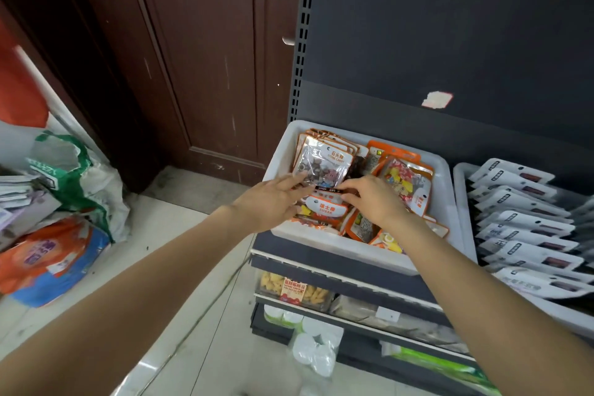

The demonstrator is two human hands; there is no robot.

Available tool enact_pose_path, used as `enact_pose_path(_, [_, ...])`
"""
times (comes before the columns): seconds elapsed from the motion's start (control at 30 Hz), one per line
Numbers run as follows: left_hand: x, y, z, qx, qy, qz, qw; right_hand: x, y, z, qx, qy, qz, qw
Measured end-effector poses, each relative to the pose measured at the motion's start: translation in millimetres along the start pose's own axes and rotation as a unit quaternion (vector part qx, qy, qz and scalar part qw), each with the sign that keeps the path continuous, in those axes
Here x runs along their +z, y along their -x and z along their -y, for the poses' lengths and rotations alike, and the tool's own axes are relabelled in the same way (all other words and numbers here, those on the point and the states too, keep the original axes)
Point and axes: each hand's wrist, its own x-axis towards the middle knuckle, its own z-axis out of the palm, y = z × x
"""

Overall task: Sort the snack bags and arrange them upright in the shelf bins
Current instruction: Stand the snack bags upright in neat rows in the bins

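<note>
Tip risk: candy bags [324, 164] stand at the bin's [445, 202] back left, propped only by your fingers.
Left hand [273, 202] spread loosely on the front bag's edge, right hand [373, 202] pinching its bottom strip; let go early and the row flops onto the loose sugar bags [326, 207].

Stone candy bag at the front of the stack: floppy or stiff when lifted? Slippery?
The stone candy bag is probably floppy: a thin clear pouch showing loose lumps that would likely shift. Its glossy film looks slippery. It leans on the stack behind, so it would likely tip if left unsupported.
</note>
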Motion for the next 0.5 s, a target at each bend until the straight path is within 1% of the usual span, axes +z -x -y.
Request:
enact_pose_path(0.07, [2.2,7.8,3.1,0.019,-0.005,-0.011,1.0,3.4,2.2,1.9,0.012,0.038,-0.021,0.999])
enact_pose_path(0.2, [6.6,24.1,15.4,0.059,-0.037,0.005,0.998,9.2,8.0,12.4,0.009,0.05,-0.068,0.996])
enact_pose_path(0.4, [13.3,31.1,26.9,0.085,-0.031,0.0,0.996,10.3,16.8,33.7,-0.028,0.043,-0.043,0.998])
enact_pose_path(0.5, [16.0,32.2,34.7,0.094,-0.021,0.002,0.995,9.1,9.4,40.7,0.014,0.046,-0.038,0.998])
